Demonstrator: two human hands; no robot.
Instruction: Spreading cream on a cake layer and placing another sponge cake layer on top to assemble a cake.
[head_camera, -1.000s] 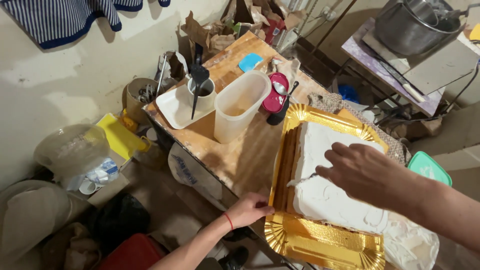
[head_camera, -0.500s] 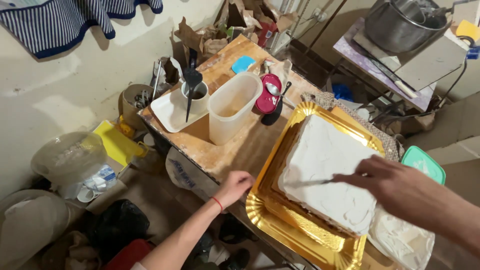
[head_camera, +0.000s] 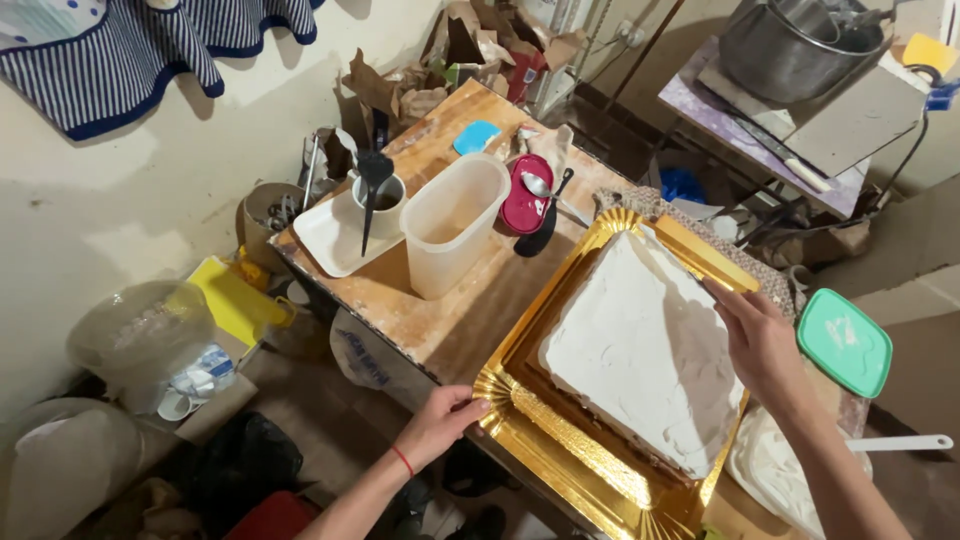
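A square cake (head_camera: 640, 350) coated in white cream sits on a gold scalloped tray (head_camera: 560, 440), which overhangs the near edge of a wooden table (head_camera: 470, 310). My left hand (head_camera: 440, 425) pinches the tray's near-left corner. My right hand (head_camera: 765, 345) lies against the cake's right side with the fingers pointing toward the far corner. It is closed around a thin spatula whose blade is hidden behind the hand and the cake.
On the table stand a clear plastic container (head_camera: 452, 235), a white tray (head_camera: 335, 240) with a cup and a black brush (head_camera: 382, 195), a magenta lid with a spoon (head_camera: 527, 195) and a blue scraper (head_camera: 477, 137). A green lid (head_camera: 845, 342) and a cream bowl (head_camera: 780, 470) lie right. Bags and clutter cover the floor at left.
The tray and cake have turned, and the left hand shifted along the tray's edge to a corner. My right hand went from the cake's top to its right side.
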